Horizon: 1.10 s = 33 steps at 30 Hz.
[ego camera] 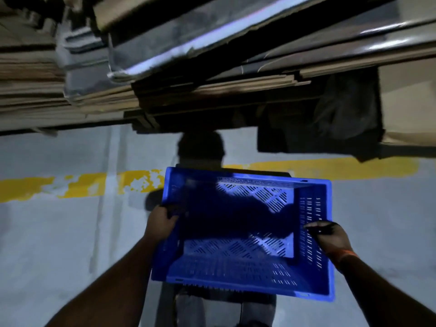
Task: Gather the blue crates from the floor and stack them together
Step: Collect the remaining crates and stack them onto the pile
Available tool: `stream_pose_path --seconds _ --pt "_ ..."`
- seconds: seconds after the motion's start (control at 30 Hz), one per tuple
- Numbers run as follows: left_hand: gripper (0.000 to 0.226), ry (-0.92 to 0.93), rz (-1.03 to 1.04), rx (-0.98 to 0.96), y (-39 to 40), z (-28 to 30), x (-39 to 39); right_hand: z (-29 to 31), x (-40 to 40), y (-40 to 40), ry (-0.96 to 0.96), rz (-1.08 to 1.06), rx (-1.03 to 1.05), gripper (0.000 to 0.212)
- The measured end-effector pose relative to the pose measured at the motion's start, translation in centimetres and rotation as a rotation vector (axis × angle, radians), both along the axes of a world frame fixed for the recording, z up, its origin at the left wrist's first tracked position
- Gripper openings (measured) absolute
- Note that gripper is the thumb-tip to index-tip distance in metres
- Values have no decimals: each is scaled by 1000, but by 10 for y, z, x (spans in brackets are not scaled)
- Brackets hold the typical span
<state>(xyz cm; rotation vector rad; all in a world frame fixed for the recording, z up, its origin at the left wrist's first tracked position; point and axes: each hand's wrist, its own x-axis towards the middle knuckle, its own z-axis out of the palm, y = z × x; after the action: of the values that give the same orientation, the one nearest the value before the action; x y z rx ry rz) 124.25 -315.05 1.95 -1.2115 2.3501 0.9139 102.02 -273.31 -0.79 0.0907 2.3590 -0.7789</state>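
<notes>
A blue slotted plastic crate point(245, 267) hangs above the grey floor in front of me, open side up and empty. My left hand point(161, 223) grips its left rim, fingers curled over the edge. My right hand point(329, 237) grips the right wall, fingers hooked inside over the rim; an orange band circles that wrist. My shadow falls across the crate's floor. No other crate is in view.
A worn yellow line point(82, 187) crosses the grey floor point(59, 244) beyond the crate. Behind it rise stacks of flattened cardboard point(30, 90) and sheets wrapped in plastic film point(165, 50), with a dark gap point(318, 128) beneath them. My legs show under the crate.
</notes>
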Motion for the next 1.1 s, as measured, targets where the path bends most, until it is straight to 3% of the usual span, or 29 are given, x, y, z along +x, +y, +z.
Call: stream_pose_path --seconds 0.23,0.33,0.5,0.6,0.7,0.8,0.9,1.1 --pt "26 188 -105 -3 23 163 19 162 49 60 8 -43 -60 31" --pt "22 189 -180 -10 47 254 20 264 74 95 51 -123 -46 38" --pt "6 264 -310 55 111 385 -4 407 113 174 152 -283 -3 40" --pt "9 328 -473 75 165 449 -36 465 135 239 218 -319 1 38" --pt "6 351 -598 141 222 485 -70 502 155 309 232 -399 -4 20" --pt "7 380 -677 218 296 511 -111 525 168 379 224 -460 20 27" --pt "9 337 -768 285 378 524 -156 548 176 450 221 -497 57 20" --pt "18 355 -979 279 531 542 -236 597 189 580 215 -577 164 21"
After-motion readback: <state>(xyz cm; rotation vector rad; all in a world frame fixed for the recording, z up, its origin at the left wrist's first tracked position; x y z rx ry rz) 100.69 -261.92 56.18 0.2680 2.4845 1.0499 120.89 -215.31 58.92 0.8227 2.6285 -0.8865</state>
